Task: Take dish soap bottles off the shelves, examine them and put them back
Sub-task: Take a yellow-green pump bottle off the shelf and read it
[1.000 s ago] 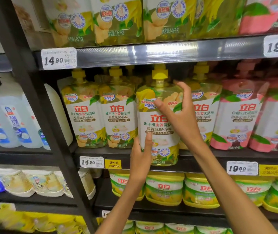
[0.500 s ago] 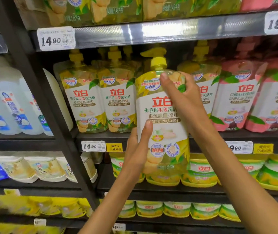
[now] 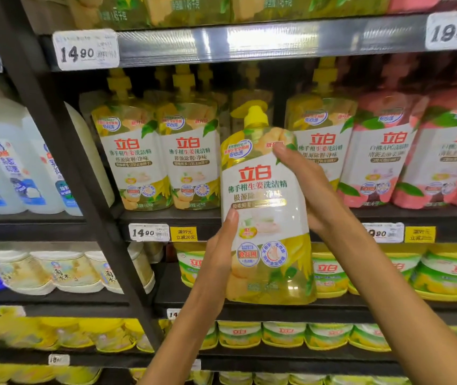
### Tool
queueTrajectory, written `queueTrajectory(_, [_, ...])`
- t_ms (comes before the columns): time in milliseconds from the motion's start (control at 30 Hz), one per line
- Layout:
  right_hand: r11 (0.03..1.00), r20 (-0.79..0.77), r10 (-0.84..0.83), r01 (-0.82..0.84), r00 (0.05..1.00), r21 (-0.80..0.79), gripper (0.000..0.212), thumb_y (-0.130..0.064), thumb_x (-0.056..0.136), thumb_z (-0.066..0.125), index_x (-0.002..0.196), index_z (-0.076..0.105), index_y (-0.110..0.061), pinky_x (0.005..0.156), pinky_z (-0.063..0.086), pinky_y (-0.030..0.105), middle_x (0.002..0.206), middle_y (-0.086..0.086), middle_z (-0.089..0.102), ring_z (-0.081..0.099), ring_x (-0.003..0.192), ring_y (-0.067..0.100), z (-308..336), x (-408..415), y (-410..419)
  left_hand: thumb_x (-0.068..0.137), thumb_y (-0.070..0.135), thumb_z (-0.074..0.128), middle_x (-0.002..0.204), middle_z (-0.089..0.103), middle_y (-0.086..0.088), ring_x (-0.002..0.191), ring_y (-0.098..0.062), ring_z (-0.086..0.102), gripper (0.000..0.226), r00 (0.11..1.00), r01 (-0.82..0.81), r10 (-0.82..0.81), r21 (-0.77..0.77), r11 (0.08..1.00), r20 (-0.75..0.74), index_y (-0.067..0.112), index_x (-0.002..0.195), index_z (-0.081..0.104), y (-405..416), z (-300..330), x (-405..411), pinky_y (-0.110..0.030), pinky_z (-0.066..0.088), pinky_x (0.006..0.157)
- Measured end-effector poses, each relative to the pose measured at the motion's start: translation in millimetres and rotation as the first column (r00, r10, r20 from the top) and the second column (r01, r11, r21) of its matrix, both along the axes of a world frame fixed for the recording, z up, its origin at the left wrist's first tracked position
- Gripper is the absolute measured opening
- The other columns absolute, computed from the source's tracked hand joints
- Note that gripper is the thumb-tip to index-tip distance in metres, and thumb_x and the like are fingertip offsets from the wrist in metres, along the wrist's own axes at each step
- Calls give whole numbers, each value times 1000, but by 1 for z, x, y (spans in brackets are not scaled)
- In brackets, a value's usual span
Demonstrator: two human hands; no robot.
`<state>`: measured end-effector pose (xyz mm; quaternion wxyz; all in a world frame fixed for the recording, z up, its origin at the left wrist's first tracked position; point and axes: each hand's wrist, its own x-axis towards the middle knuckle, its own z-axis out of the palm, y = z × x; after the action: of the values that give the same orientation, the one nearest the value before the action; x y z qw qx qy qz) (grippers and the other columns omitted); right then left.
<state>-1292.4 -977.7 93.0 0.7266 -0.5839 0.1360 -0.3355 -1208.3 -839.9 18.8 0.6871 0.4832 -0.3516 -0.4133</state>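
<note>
While both hands held it in front of the shelving, the yellow dish soap bottle (image 3: 266,218) stood nearly upright in the head view, its long axis vertical with the top leaning slightly left, its yellow pump cap (image 3: 252,115) uppermost and its printed label facing the camera. It hung clear of the shelf (image 3: 277,218) it belonged to, out past that shelf's front edge, its base level with the row of green-and-yellow tubs (image 3: 330,273) on the shelf below. Directly behind it a gap lay in the front row of bottles, with the yellow bottles (image 3: 163,159) standing to its left, another yellow bottle (image 3: 321,143) to its right, and a further bottle dim at the back of the gap; the upper shelf edge (image 3: 249,40) ran well above the pump cap, leaving open room overhead. The left hand (image 3: 219,257) gripped the bottle's lower left side, thumb laid up along the front edge of the label and the remaining fingers hidden behind it. The right hand (image 3: 313,190) wrapped the upper right side, thumb tip pressed on the front near the shoulder, palm against the side, fingers curled out of sight behind. Pink bottles (image 3: 388,151) filled the same shelf toward its right end.
</note>
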Motion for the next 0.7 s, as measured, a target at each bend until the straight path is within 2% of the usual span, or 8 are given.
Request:
queueTrajectory(67, [998, -2, -30, 30, 1000, -47, 51, -34, 88, 63, 129, 53, -6, 86, 57, 42, 112, 15, 71, 69, 102, 30, 2, -4, 3, 78, 67, 54, 120, 68, 0, 112, -18, 64, 51, 997, 73, -73, 35, 997, -17, 37, 117, 65, 6, -5, 2, -36, 52, 95])
queueTrajectory(200, [944, -26, -207, 192, 978, -269, 32, -38, 86, 67, 114, 57, -28, 72, 59, 29, 100, 2, 75, 72, 91, 17, 10, -9, 16, 66, 74, 60, 119, 68, 12, 112, -7, 62, 56, 999, -16, 14, 45, 999, 31, 44, 114, 64, 3, -13, -7, -37, 42, 101])
queueTrajectory(300, [922, -51, -261, 234, 964, -308, 44, -48, 84, 67, 121, 54, -28, 89, 56, 41, 113, 1, 70, 69, 102, 18, 17, -7, 21, 56, 81, 60, 106, 73, 13, 101, -7, 68, 50, 992, -124, 124, -10, 992, -16, 50, 94, 71, -6, -9, -16, -38, 47, 96])
queueTrajectory(433, [955, -38, -145, 130, 989, -268, 67, -68, 83, 51, 136, 51, -28, 105, 42, 46, 131, -1, 61, 58, 121, 19, 22, -16, 8, 66, 75, 57, 113, 71, 5, 107, -13, 66, 51, 982, -107, 93, -80, 991, -162, 43, 103, 71, -10, -1, -11, -40, 50, 95])
queueTrajectory(500, [971, 23, -82, 85, 996, -223, 66, -69, 84, 49, 136, 52, -28, 93, 48, 38, 128, 2, 63, 60, 110, 22, 19, -18, 1, 81, 65, 52, 116, 70, -3, 107, -19, 66, 54, 970, -39, 2, -147, 988, -242, 28, 118, 67, -8, -2, -5, -35, 56, 85])
queueTrajectory(567, [993, 73, 55, -46, 996, -113, 67, -63, 86, 48, 137, 50, -20, 87, 51, 36, 130, 8, 60, 58, 110, 28, 14, -14, -2, 84, 57, 59, 96, 75, -7, 87, -18, 72, 54, 958, 59, -101, -158, 986, -270, 13, 113, 67, -4, -1, -2, -30, 58, 69])
queueTrajectory(633, [976, 157, 207, -214, 966, 29, 65, -59, 86, 46, 134, 53, -15, 91, 50, 38, 125, 8, 63, 59, 114, 25, 11, -8, 2, 56, 48, 85, 69, 74, -5, 60, -15, 71, 49, 936, 130, -176, -165, 978, -306, 10, 85, 75, 1, 1, -7, -23, 55, 50])
queueTrajectory(700, [952, 246, 249, -283, 937, 113, 60, -57, 85, 48, 126, 59, -15, 93, 48, 37, 115, 6, 68, 62, 110, 21, 6, -1, 4, 56, 57, 76, 56, 71, 2, 48, -8, 67, 54, 962, 123, -145, -106, 987, -233, 19, 95, 75, 5, 2, -14, -18, 50, 41])
